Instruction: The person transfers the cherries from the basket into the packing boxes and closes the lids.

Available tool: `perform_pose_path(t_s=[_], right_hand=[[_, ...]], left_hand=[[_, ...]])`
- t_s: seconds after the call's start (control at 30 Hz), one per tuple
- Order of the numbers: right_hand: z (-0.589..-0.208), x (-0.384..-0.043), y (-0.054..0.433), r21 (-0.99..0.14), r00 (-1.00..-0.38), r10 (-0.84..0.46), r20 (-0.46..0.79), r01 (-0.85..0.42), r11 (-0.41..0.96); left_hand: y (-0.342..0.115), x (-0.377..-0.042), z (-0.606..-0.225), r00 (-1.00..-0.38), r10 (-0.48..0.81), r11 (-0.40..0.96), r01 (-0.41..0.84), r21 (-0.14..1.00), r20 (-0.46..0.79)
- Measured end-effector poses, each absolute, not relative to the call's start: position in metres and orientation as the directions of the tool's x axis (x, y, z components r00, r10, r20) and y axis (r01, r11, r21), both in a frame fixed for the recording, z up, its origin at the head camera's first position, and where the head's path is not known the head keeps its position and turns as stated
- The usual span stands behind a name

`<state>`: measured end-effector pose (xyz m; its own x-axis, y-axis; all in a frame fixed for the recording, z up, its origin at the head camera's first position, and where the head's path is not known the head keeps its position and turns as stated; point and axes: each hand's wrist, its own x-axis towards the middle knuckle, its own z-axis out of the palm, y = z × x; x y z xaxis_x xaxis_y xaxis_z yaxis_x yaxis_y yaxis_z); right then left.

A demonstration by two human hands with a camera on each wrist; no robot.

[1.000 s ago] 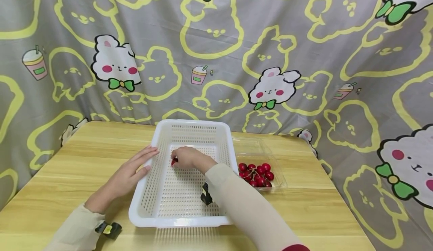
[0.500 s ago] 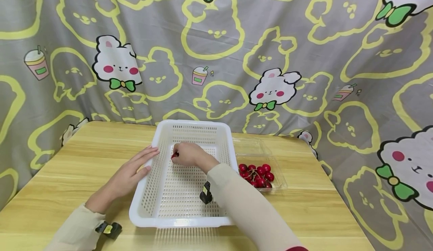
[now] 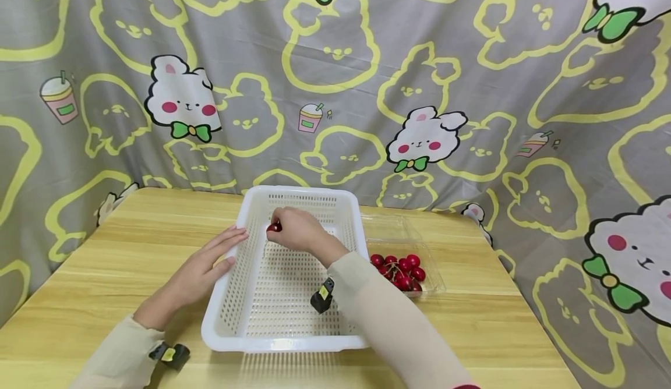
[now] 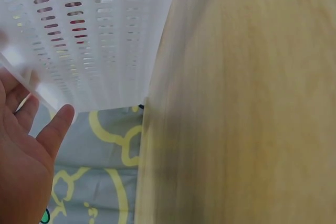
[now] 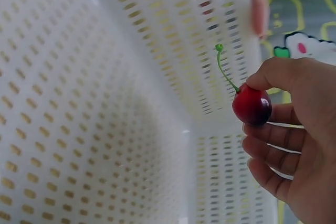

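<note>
My right hand (image 3: pixel 301 229) pinches a dark red cherry (image 5: pixel 252 104) between thumb and fingers, its green stem (image 5: pixel 226 69) pointing away from the hand. In the head view this hand is over the far part of a white perforated plastic basket (image 3: pixel 283 344). My left hand (image 3: pixel 201 267) rests on the basket's left rim with its fingers extended; in the left wrist view its thumb (image 4: pixel 56 129) is by the rim. Right of the basket, several red cherries (image 3: pixel 403 275) with stems lie in a clear plastic box (image 3: pixel 432 267).
The box's transparent lid (image 3: pixel 390 226) lies folded back behind it. A wooden table (image 3: pixel 487 331) bears everything. Behind it hangs a grey patterned curtain (image 3: pixel 246 162). A small black device (image 3: pixel 169 354) is strapped at the left wrist, another (image 3: pixel 322 297) at the right.
My right hand has risen from near the basket's floor with the cherry and shifted slightly toward the far side. The left hand has stayed at the rim.
</note>
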<state>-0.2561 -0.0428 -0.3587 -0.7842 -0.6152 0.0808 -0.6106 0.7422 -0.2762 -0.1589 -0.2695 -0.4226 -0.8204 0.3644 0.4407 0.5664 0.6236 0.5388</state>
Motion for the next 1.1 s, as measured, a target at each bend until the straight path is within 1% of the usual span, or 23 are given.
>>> perform_pose_path(t_s=[0.13, 0.23, 0.47, 0.67, 0.83, 1.1], right_hand=[[-0.347, -0.254, -0.037, -0.3, -0.793, -0.593, 0.14, -0.604, 0.738], [-0.339, -0.253, -0.031, -0.324, -0.801, -0.576, 0.161, -0.594, 0.736], [-0.318, -0.251, -0.01, -0.409, -0.831, -0.531, 0.167, -0.548, 0.729], [-0.302, -0.252, 0.011, -0.435, -0.85, -0.494, 0.184, -0.521, 0.735], [-0.298, -0.252, 0.033, -0.481, -0.87, -0.448, 0.208, -0.489, 0.728], [-0.303, -0.248, 0.074, -0.509, -0.865, -0.403, 0.298, -0.502, 0.699]], left_hand=[[-0.27, -0.159, -0.422, -0.822, 0.367, 0.623, 0.565, 0.541, 0.435], [-0.27, -0.16, -0.423, -0.819, 0.371, 0.618, 0.569, 0.542, 0.438], [-0.27, -0.16, -0.425, -0.806, 0.371, 0.598, 0.587, 0.545, 0.461], [-0.271, -0.16, -0.423, -0.796, 0.379, 0.592, 0.6, 0.538, 0.472], [-0.271, -0.161, -0.423, -0.798, 0.383, 0.596, 0.598, 0.536, 0.465], [-0.27, -0.16, -0.422, -0.797, 0.382, 0.595, 0.599, 0.536, 0.468]])
